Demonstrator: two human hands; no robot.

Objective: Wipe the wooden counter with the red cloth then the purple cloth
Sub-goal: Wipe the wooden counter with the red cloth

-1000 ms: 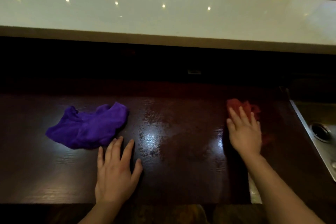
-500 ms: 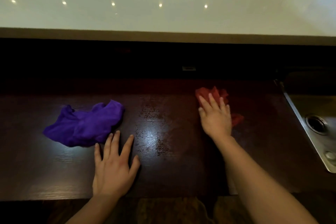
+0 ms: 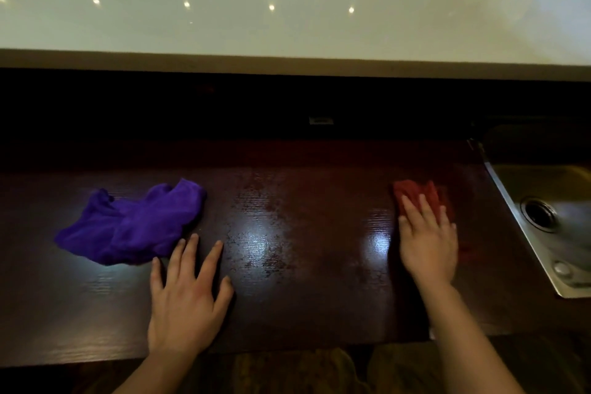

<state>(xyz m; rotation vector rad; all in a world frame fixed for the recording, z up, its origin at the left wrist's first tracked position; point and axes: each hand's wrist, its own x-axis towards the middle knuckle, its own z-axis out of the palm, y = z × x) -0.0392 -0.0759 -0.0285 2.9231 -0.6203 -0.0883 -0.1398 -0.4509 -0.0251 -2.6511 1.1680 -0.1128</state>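
Right hand (image 3: 427, 241) lay flat, fingers extended, pressing the red cloth (image 3: 415, 195) onto the worktop (image 3: 303, 265) near the sink (image 3: 543, 227); left hand (image 3: 187, 294) rested open just beside the purple cloth (image 3: 134, 224).

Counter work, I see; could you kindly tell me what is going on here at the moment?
A person is wiping the wooden counter. The right hand lies flat on the red cloth, pressing it to the surface near the sink. The left hand rests flat on the bare wood, fingertips beside the purple cloth, which lies crumpled and not held. So the red-cloth step is under way; the purple one is not yet begun.
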